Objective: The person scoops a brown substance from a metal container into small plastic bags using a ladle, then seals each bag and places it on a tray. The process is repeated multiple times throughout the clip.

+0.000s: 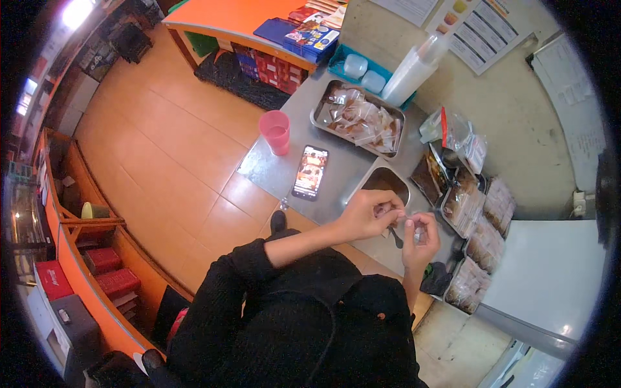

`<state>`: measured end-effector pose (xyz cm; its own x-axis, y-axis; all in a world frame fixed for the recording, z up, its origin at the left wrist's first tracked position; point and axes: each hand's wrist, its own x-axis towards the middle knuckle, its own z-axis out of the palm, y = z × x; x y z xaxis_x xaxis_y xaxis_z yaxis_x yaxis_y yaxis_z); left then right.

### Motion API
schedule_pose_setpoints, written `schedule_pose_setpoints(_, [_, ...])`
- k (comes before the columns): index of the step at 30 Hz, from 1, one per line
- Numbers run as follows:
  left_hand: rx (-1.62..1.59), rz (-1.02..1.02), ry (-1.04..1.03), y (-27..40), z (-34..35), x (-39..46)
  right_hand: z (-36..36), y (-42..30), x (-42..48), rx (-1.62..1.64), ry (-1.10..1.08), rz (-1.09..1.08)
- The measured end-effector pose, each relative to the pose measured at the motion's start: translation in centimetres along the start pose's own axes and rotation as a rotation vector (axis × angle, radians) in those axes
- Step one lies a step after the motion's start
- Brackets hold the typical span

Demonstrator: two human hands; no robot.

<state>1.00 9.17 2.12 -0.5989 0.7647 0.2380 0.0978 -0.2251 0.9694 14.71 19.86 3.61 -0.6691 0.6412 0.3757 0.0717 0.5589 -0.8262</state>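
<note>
My left hand (pixel 371 216) and my right hand (pixel 421 240) meet over the near part of a metal table, fingertips pinching a small clear plastic bag (pixel 403 218) between them. What the bag holds is hidden by the fingers. Just beyond my left hand sits a metal pan (pixel 386 180) with dark brown contents. The dark handle of a utensil (pixel 396 238) lies beneath my hands. Farther back, a larger steel tray (pixel 324 127) holds many small clear packets of brown filling (pixel 361 116). A lit smartphone (pixel 311 172) lies to the left, with a pink plastic cup (pixel 275 132) behind it.
Trays of packed clear bags (pixel 485 242) line the right side beside a white appliance top (pixel 543 271). Stacked plastic cups (pixel 412 72) and a teal basket (pixel 338 60) stand by the wall. An orange table (pixel 218 17) is at the back, orange shelving (pixel 92 286) at the left.
</note>
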Motion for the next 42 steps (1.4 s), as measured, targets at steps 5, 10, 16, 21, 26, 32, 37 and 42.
schedule_pose_setpoints(5, [-0.028, -0.007, -0.02, 0.5, -0.2, -0.2, 1.1, -0.6, 0.4, 0.038, 0.005, -0.05])
schedule_pose_setpoints(10, [-0.019, -0.028, -0.061, -0.3, -0.5, 0.0, 1.4, 0.2, 0.1, 0.038, 0.017, 0.004])
schedule_pose_setpoints(16, [0.06, 0.077, 0.204, -3.0, -1.5, 5.3, -2.3, 5.4, -0.8, 0.06, 0.177, 0.189])
schedule_pose_setpoints(21, [0.157, 0.134, 0.231, -0.5, -2.0, 9.2, -3.5, 6.0, -1.3, 0.008, 0.229, 0.253])
schedule_pose_setpoints(26, [-0.302, -0.047, 0.11, -1.1, 1.3, 5.9, 2.6, 2.2, -0.1, 0.422, 0.006, 0.46])
schedule_pose_setpoints(32, [-0.734, -0.134, 0.241, -1.5, 2.1, 4.1, 4.1, 2.3, -1.6, 0.541, 0.017, 0.545])
schedule_pose_setpoints(37, [-0.835, -0.151, 0.314, -0.7, 1.9, 3.8, 3.9, 1.7, -1.4, 0.428, 0.129, 0.542])
schedule_pose_setpoints(42, [-0.9, -0.185, 0.362, -0.6, 1.9, 3.6, 3.6, 0.8, -0.5, 0.329, 0.271, 0.409])
